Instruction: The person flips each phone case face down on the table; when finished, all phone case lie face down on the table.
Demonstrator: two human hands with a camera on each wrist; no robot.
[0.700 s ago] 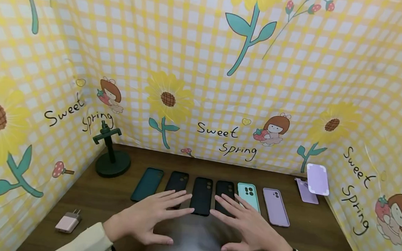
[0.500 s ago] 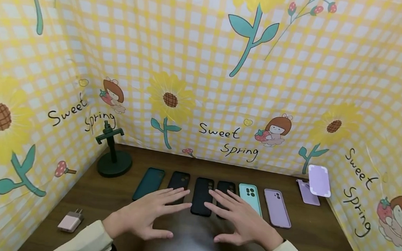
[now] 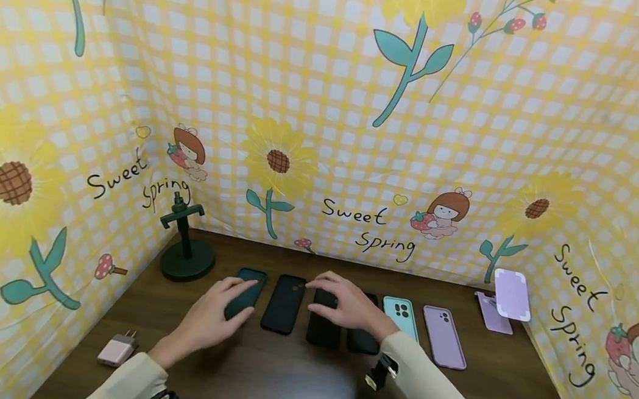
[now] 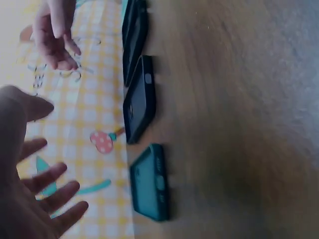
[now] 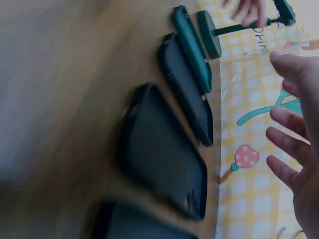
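Several phone cases lie in a row on the brown table (image 3: 265, 373): a dark green case (image 3: 248, 288), three black ones (image 3: 284, 304), a mint one (image 3: 400, 317) and a lilac one (image 3: 443, 336). My left hand (image 3: 219, 308) hovers with spread fingers over the dark green case (image 4: 149, 181), holding nothing. My right hand (image 3: 346, 302) reaches across with relaxed fingers above the third case, a black one (image 5: 164, 149), part of which it hides in the head view. In both wrist views, the fingers (image 4: 55, 194) (image 5: 286, 139) stay clear of the cases.
A dark green stand (image 3: 187, 246) is at the back left corner. A pink charger plug (image 3: 117, 350) lies near the left wall. A lilac stand with a card (image 3: 506, 296) sits at the back right. Patterned yellow walls close in three sides.
Both hands have moved away from me and to the left, from the near ends of the black cases to above the row. The left now reaches the green case, the right the middle black one.
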